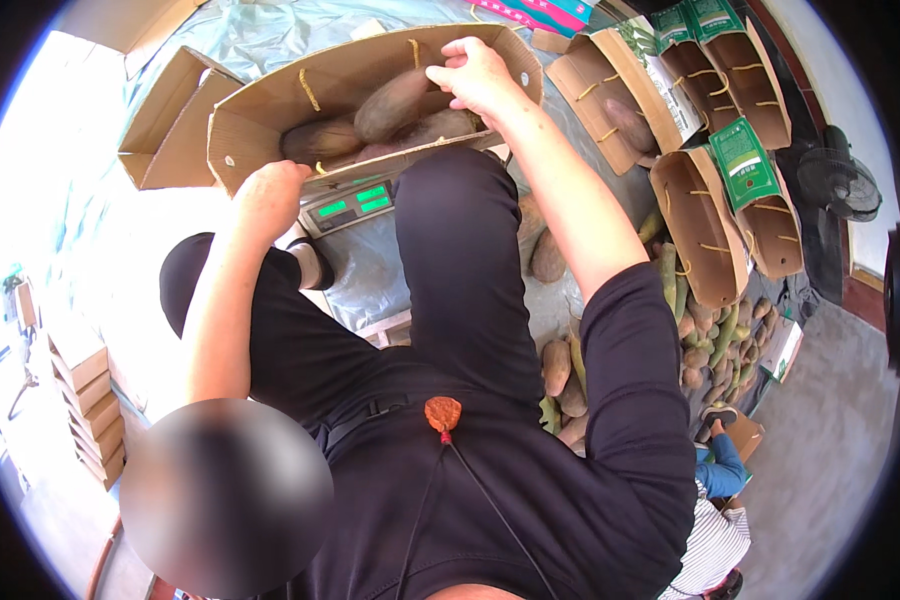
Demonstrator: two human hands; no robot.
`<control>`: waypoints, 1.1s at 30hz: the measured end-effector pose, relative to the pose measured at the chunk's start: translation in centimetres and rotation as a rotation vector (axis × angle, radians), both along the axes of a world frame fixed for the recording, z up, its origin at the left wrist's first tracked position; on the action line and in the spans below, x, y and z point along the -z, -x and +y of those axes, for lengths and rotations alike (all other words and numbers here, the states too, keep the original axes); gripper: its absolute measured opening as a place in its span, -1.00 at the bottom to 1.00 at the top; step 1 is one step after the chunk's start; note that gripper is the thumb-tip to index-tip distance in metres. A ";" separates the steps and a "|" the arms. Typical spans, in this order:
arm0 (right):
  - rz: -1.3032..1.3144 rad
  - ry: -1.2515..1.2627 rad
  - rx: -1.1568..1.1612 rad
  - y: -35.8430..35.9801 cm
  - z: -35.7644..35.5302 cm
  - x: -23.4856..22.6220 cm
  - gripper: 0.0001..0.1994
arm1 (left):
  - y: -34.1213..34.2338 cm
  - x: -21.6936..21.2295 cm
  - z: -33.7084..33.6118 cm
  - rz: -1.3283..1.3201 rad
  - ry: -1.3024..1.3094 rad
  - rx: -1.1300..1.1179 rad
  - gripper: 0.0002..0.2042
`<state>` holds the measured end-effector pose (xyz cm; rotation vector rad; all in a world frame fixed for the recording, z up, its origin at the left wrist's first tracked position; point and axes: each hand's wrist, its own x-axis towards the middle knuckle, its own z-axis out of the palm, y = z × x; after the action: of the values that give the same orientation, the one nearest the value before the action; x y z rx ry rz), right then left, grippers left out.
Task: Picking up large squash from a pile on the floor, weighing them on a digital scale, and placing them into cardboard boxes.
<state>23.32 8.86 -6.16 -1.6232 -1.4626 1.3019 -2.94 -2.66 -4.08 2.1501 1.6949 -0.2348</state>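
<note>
A long open cardboard box (260, 115) with yellow rope handles rests on a scale (355, 205) with lit green displays. Several large oblong brownish gourds (392, 105) lie inside it, one resting on top of the others. My left hand (270, 200) is closed on the box's near rim toward its left end; its fingertips are partly hidden. Over the box's right part reaches my right hand (475, 78), its fingers apart and slightly bent, beside the right end of the top gourd. Whether a fingertip touches that gourd I cannot tell.
Another open box (175, 120) stands left of mine. On the right are more handled boxes (700, 225), one holding a gourd (630, 125), and a black fan (838, 180). Brown and green gourds (725, 340) are piled below them. A co-worker's blue sleeve (725, 470) shows lower right.
</note>
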 end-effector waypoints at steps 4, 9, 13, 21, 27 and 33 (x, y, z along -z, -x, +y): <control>0.117 -0.197 -0.066 -3.2 -1.6 -1.0 -0.61 | -0.1 -0.7 -0.2 -0.014 -0.022 -0.037 -0.76; 0.336 -0.328 0.159 -10.1 -5.9 -3.8 -0.78 | -0.3 -0.6 -0.1 -0.086 -0.033 -0.013 -0.80; 0.255 -0.230 0.379 -15.3 -9.8 -1.2 -0.78 | -0.9 -1.5 0.3 -0.112 0.013 -0.054 -0.79; 0.016 0.045 0.496 -19.0 -20.0 14.1 -0.68 | -1.6 -2.1 0.4 -0.103 0.078 -0.117 -0.73; -0.599 0.331 0.591 -21.2 -24.6 21.0 -0.23 | -1.3 -1.7 0.2 -0.137 0.047 -0.116 -0.70; -0.577 0.475 0.586 -21.5 -25.9 26.5 0.03 | -0.9 -2.3 -0.1 -0.104 0.071 -0.152 -0.70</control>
<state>44.78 -17.00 -32.71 -2.6508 -0.8433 0.9069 -2.06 -2.72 -1.77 1.9377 1.7527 -0.1360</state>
